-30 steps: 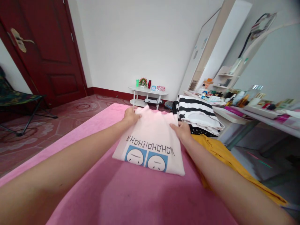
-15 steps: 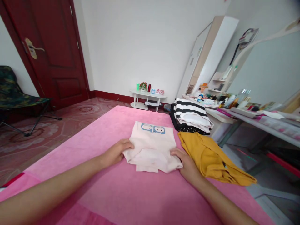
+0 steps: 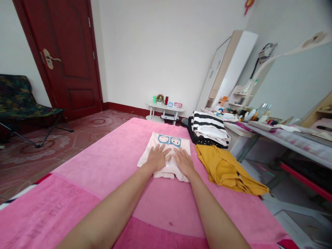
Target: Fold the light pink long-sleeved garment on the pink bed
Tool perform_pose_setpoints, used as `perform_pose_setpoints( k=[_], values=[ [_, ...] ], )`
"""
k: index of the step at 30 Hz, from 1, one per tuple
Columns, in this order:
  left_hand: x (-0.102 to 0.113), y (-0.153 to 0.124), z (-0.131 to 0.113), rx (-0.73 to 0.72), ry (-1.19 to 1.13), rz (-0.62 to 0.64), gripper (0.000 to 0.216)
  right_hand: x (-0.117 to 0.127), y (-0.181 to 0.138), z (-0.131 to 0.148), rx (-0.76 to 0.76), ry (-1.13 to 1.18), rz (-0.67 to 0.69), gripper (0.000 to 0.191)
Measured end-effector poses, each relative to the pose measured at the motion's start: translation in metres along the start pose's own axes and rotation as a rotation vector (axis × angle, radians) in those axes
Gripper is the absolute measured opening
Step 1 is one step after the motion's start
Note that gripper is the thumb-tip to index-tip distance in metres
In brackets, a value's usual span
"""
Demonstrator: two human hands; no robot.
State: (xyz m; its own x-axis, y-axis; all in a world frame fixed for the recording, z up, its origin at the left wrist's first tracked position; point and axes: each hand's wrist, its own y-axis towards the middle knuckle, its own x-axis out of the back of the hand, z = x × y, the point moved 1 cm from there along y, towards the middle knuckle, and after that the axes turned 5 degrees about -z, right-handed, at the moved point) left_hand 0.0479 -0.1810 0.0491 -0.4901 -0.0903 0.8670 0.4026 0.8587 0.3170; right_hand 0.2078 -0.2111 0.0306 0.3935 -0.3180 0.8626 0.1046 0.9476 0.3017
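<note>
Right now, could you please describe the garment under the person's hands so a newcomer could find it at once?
On the pink blanket, it is the folded pale pink shirt, with the left hand and right hand flat on it. Unlike the yellow garment beside it, it shows two blue cartoon-face squares.

Both arms are stretched straight out in front, bare, angling in toward each other. Left hand and right hand are side by side, nearly touching, palms down and flat. Fingers spread and pointing away from the body, nothing gripped, wrists pretty much straight.
</note>
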Motion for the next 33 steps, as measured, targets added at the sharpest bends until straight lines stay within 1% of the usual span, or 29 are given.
perform_pose_setpoints(
  k=[1, 3, 6, 9, 11, 13, 14, 15, 17, 21, 25, 27, 29, 31, 33],
  values=[
    [-0.009, -0.005, 0.004, 0.015, 0.019, 0.011, 0.048, -0.005, -0.004, -0.003, 0.005, -0.014, 0.022, 0.049],
    [-0.016, -0.010, 0.010, 0.009, 0.045, 0.014, 0.050, -0.008, -0.007, -0.008, 0.035, -0.008, -0.006, 0.048],
    [-0.014, -0.012, 0.013, 0.002, 0.046, -0.013, 0.052, -0.002, -0.008, -0.013, 0.075, 0.061, -0.121, 0.044],
    [-0.010, -0.010, 0.015, 0.003, 0.017, -0.063, 0.052, 0.001, -0.007, -0.017, 0.101, 0.157, -0.240, 0.046],
    [-0.008, -0.008, 0.021, 0.073, 0.014, -0.126, 0.051, 0.002, -0.007, -0.021, 0.041, 0.145, -0.329, 0.044],
    [-0.004, -0.007, 0.031, 0.204, 0.030, -0.191, 0.052, 0.004, -0.009, -0.025, -0.102, 0.060, -0.405, 0.043],
    [-0.002, -0.007, 0.036, 0.272, 0.042, -0.214, 0.053, 0.004, -0.010, -0.026, -0.185, 0.011, -0.418, 0.044],
    [0.001, -0.007, 0.041, 0.329, 0.054, -0.230, 0.055, 0.005, -0.010, -0.027, -0.256, -0.031, -0.416, 0.047],
    [0.007, -0.008, 0.049, 0.411, 0.074, -0.243, 0.062, 0.006, -0.012, -0.026, -0.333, -0.085, -0.381, 0.051],
    [0.016, -0.009, 0.055, 0.505, 0.095, -0.221, 0.073, 0.010, -0.014, -0.021, -0.343, -0.143, -0.328, 0.054],
    [0.022, -0.005, 0.059, 0.563, 0.056, -0.143, 0.075, 0.016, -0.013, -0.020, -0.397, -0.102, -0.263, 0.057],
    [0.024, -0.002, 0.058, 0.539, 0.007, -0.114, 0.070, 0.019, -0.010, -0.020, -0.417, -0.036, -0.226, 0.058],
    [0.027, 0.000, 0.051, 0.452, -0.032, -0.128, 0.057, 0.021, -0.006, -0.019, -0.389, 0.054, -0.223, 0.056],
    [0.029, 0.000, 0.035, 0.331, -0.058, -0.171, 0.043, 0.023, -0.002, -0.012, -0.312, 0.150, -0.249, 0.053],
    [0.031, -0.004, 0.010, 0.173, -0.110, -0.215, 0.040, 0.025, 0.002, -0.002, -0.211, 0.228, -0.254, 0.053]
  ],
)
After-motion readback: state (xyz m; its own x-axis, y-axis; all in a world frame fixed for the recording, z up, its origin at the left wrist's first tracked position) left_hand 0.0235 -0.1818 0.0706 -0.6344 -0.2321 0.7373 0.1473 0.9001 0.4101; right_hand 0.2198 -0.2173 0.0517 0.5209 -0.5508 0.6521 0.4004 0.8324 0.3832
